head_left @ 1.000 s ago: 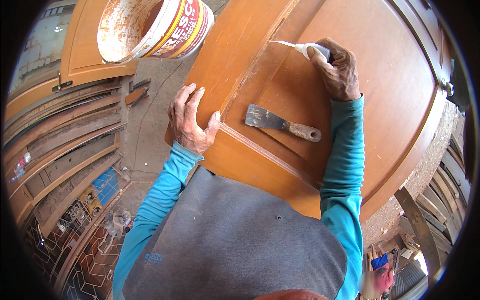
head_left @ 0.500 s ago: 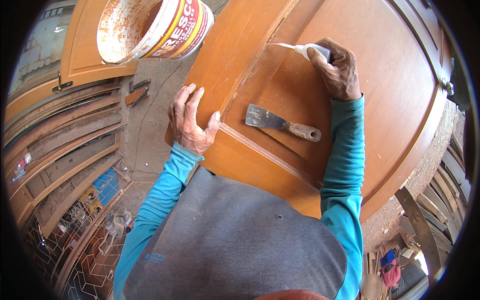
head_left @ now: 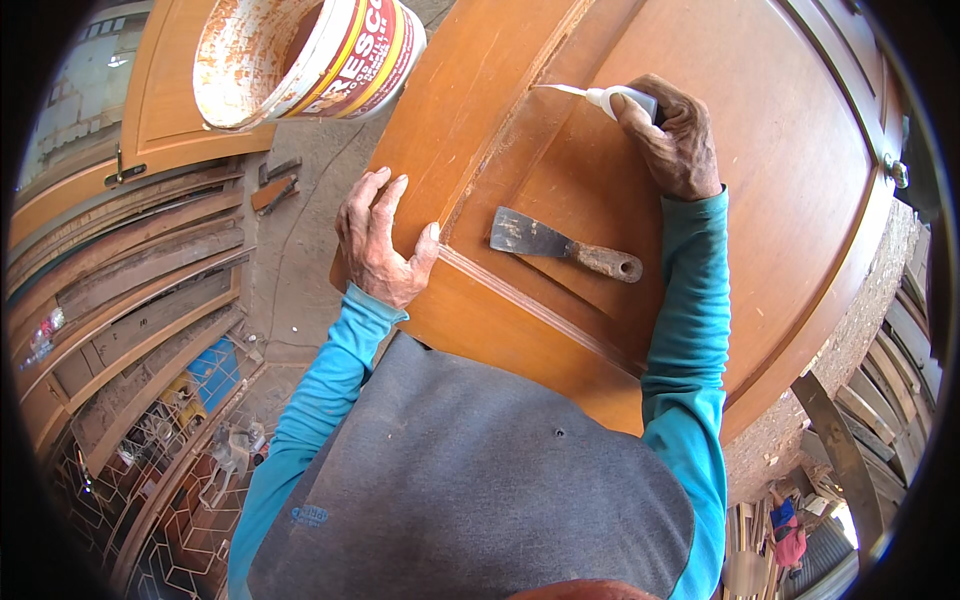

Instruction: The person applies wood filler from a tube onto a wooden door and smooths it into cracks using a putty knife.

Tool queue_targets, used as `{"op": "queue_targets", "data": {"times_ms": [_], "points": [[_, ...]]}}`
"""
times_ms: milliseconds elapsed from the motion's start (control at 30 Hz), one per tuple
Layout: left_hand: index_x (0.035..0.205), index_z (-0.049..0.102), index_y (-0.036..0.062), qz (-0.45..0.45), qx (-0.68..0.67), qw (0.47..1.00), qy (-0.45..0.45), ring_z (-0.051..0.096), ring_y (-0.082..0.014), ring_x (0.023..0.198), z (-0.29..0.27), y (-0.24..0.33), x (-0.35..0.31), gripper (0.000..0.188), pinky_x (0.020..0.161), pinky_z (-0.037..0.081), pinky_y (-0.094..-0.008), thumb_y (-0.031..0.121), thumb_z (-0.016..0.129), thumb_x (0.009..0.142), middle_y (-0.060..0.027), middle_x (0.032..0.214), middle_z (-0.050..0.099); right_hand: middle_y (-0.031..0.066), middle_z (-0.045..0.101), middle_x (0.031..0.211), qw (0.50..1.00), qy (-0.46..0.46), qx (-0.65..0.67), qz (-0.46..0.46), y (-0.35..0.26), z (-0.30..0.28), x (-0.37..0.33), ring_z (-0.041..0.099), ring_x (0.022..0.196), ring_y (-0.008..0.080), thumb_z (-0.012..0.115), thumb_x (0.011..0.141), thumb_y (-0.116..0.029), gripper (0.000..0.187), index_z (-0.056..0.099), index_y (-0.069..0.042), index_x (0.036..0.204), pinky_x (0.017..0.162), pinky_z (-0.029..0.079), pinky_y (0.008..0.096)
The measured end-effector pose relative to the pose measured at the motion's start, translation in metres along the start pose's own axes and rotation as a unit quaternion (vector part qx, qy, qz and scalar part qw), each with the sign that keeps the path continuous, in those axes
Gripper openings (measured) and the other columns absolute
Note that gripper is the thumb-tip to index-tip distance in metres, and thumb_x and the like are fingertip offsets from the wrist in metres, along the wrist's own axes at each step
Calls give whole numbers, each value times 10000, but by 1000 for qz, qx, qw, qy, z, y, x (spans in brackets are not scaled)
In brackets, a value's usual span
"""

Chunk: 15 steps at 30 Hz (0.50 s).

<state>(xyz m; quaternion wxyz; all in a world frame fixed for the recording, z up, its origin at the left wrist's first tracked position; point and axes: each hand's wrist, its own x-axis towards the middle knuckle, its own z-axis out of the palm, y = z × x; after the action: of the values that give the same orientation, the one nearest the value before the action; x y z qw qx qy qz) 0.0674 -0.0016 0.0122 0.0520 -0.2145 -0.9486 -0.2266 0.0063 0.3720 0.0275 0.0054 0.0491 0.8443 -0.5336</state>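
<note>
An orange-brown panelled wooden door lies flat before me. My right hand is closed round a small white glue bottle, tilted so its long thin nozzle points left. The nozzle tip is at the groove between the door's frame and its panel. On the near left corner of the frame rests my left hand, its fingers spread and holding nothing. Between my hands a putty knife with a worn wooden handle lies on the panel, touched by neither hand.
A white bucket with red and yellow bands, smeared inside with orange-brown filler, tilts at the upper left. Stacked boards line the left side. More planks lie at the right, beyond the door. A person is at the lower right.
The bottle's nozzle tip has shifted very slightly. My left hand, the putty knife and the door stay as they were. The distant person at the lower right has moved slightly.
</note>
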Motion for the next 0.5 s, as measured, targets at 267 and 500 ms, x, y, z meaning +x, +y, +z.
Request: {"op": "queue_targets", "data": {"times_ms": [267, 500], "points": [[1458, 590, 29, -1, -2, 1000, 3, 476, -417, 1427, 0, 0, 0, 695, 1202, 347, -559, 269, 811, 844, -197, 1513, 517, 79, 699, 760, 1000, -9, 0, 3, -3, 1, -1, 636, 725, 133, 733, 939, -260, 294, 763, 32, 968, 688, 530, 328], [1482, 561, 11, 3, 8, 1000, -9, 466, -408, 1443, -3, 3, 2, 671, 1209, 375, -538, 209, 777, 878, -199, 1529, 495, 75, 701, 762, 1000, -8, 7, -4, 0, 3, -2, 643, 727, 131, 738, 946, -258, 295, 763, 35, 971, 686, 536, 326]]}}
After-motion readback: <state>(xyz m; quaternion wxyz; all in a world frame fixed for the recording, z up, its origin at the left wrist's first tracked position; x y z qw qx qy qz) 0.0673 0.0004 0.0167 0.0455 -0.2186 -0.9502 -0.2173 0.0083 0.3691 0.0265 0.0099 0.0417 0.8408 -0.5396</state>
